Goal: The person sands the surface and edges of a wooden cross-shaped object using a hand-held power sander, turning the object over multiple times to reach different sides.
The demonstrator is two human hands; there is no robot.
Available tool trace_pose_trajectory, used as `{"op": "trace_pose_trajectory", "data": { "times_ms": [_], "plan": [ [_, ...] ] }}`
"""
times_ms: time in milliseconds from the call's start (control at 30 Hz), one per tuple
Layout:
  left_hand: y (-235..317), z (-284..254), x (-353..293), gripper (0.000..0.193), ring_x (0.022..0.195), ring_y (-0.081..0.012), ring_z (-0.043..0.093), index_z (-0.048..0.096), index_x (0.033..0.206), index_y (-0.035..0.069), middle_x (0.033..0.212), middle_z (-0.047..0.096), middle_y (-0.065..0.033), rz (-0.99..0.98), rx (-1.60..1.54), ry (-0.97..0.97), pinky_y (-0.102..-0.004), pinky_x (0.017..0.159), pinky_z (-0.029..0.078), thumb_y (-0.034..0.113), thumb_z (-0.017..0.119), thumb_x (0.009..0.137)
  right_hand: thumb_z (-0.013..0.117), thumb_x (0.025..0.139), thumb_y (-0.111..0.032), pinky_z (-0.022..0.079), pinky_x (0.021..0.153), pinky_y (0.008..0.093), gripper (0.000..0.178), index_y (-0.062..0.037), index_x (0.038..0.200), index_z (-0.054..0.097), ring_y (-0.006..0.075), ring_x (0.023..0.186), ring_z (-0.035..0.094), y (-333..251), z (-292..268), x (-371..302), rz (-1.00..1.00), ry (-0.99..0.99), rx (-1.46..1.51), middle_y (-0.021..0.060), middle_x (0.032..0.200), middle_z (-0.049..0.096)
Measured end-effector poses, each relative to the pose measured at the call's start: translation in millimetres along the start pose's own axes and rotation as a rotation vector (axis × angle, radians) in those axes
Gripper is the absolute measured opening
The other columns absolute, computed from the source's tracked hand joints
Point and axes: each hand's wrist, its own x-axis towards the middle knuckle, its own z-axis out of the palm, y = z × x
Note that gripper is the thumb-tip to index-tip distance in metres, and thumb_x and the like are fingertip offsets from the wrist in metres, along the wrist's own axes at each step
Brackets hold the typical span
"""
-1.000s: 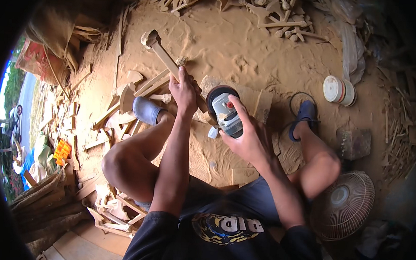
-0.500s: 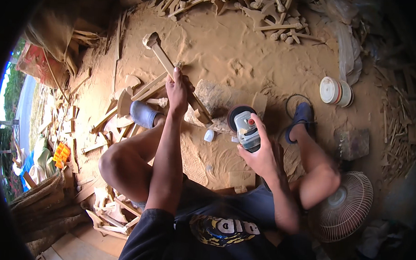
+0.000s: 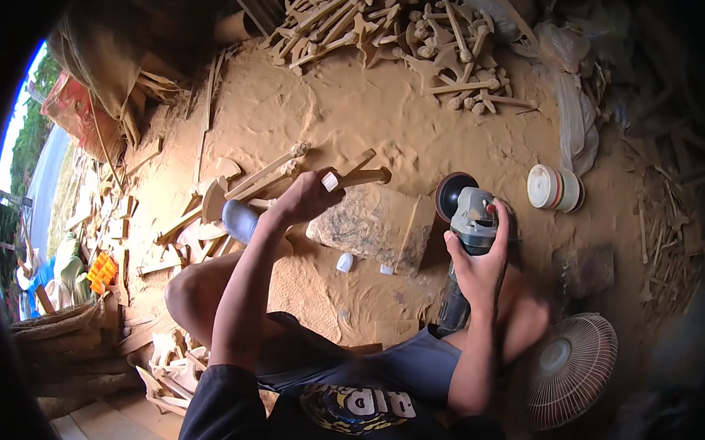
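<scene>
My left hand [image 3: 308, 198] is closed round a carved wooden piece [image 3: 366, 176]. One square-cut end of it faces up beside my fingers, and the rest points right, above the far edge of a worn wooden block [image 3: 360, 220]. In my right hand [image 3: 483, 266] is an angle grinder [image 3: 476, 214], my fingers wrapped round its body. Its dark round sanding disc [image 3: 456, 195] is to the right of the block, apart from the wooden piece. Whether the disc spins I cannot tell. Two small white plastic bits [image 3: 345, 262] lie at the block's near side.
Sawdust covers the ground [image 3: 350, 102]. A pile of carved wooden pieces [image 3: 446, 51] lies at the far side, with more wooden offcuts [image 3: 212, 198] at left. A white tub [image 3: 554, 188] and a caged fan [image 3: 570, 367] stand at right. A blue shoe [image 3: 240, 220] is beside my left hand.
The wooden piece has swung from a slanted position across the block to pointing right, turned in my left hand. My right hand has moved the grinder rightward, away from the block.
</scene>
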Motion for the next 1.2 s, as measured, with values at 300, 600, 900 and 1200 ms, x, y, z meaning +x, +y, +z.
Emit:
{"op": "trace_pose_trajectory", "data": {
  "times_ms": [300,600,900,1200],
  "plan": [
    [53,-46,-25,0.021,0.088,-0.0383,0.072,0.067,0.115,0.001,0.096,0.072,-0.0212,0.33,0.059,0.388,-0.0437,0.078,0.055,-0.006,0.069,0.095,0.085,0.09,-0.025,0.051,0.106,0.0407,0.091,-0.0055,0.162,0.032,0.0258,0.121,0.063,-3,34,3,0.341,-0.19,0.527,0.0177,0.137,0.061],
    [26,-39,-38,0.017,0.092,-0.0397,0.075,0.062,0.113,-0.001,0.097,0.073,-0.0232,0.198,0.058,0.408,-0.044,0.077,0.054,-0.004,0.069,0.098,0.087,0.087,-0.024,0.056,0.097,0.0382,0.089,-0.007,0.159,0.037,0.0225,0.112,0.068,-10,92,-4,0.278,-0.376,0.631,0.0143,0.128,0.068],
    [21,-38,-32,0.018,0.091,-0.0385,0.075,0.063,0.113,-0.001,0.096,0.073,-0.0231,0.222,0.066,0.413,-0.0441,0.078,0.055,-0.007,0.066,0.097,0.086,0.087,-0.018,0.056,0.097,0.0373,0.09,-0.008,0.161,0.034,0.0214,0.112,0.068,-19,110,-1,0.247,-0.451,0.748,0.0129,0.129,0.068],
    [26,-37,-36,0.017,0.091,-0.038,0.077,0.065,0.114,0.0,0.095,0.075,-0.0219,0.229,0.046,0.391,-0.0431,0.078,0.056,-0.005,0.066,0.098,0.087,0.087,-0.022,0.056,0.099,0.0382,0.092,-0.0054,0.16,0.034,0.0221,0.113,0.069,-2,115,3,0.313,-0.41,0.694,0.015,0.128,0.069]
  ]
}}
